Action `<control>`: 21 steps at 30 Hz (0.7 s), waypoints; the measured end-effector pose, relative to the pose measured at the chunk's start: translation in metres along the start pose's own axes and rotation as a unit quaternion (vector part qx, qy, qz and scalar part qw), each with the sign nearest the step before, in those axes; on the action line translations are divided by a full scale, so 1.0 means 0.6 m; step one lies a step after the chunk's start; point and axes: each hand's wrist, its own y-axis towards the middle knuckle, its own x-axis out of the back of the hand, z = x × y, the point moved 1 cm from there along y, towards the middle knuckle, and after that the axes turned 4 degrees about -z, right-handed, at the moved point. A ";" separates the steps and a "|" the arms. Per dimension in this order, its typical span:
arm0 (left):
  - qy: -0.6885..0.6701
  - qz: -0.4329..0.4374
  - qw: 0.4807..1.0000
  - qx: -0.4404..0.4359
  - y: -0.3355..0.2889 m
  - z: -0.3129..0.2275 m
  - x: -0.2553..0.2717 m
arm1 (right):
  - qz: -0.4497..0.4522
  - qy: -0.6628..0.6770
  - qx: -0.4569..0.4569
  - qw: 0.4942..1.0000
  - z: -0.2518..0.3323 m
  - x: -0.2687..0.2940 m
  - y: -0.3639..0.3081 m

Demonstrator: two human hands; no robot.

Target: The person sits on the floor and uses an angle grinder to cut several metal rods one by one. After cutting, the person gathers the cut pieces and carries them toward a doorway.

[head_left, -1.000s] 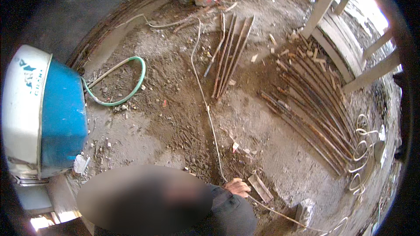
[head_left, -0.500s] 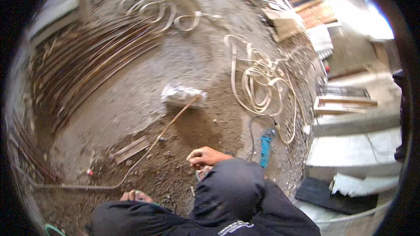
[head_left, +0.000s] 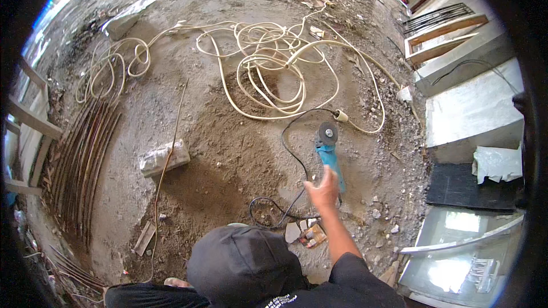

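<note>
A teal angle grinder (head_left: 327,153) with a dark disc lies on the dirt, disc end away from me. My right hand (head_left: 324,189) reaches over the near part of its body, thumb and fingers apart. Whether the fingertips touch the grinder cannot be made out. Its black cord (head_left: 289,147) loops beside it and meets a pale connector (head_left: 341,116) on the cream extension cable (head_left: 274,60), which is heaped in coils beyond. My left hand is out of view. My knee (head_left: 245,256) in black cloth hides part of the near ground.
A pale block (head_left: 164,158) lies left of centre with a thin rod (head_left: 166,162) across it. Several rusty bars (head_left: 80,171) lie far left. Stone pieces and a small packet (head_left: 313,235) sit near my right forearm. Pale slabs (head_left: 474,105) and a black mat (head_left: 465,187) line the right.
The view has swung right. A hand that was beside my knee has left that spot; my right hand is now stretched forward over the grinder. The grinder still lies on the ground.
</note>
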 end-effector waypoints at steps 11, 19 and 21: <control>-0.032 0.122 0.974 -0.188 0.143 -0.415 0.158 | 0.191 0.001 -0.121 0.974 -0.165 -0.058 0.090; 0.078 0.185 0.950 -0.240 0.158 -0.585 -0.059 | 0.188 0.069 -0.093 0.975 -0.202 -0.073 0.114; 0.051 0.197 0.968 -0.150 0.149 -0.599 -0.129 | 0.203 0.097 -0.136 0.965 -0.197 -0.068 0.127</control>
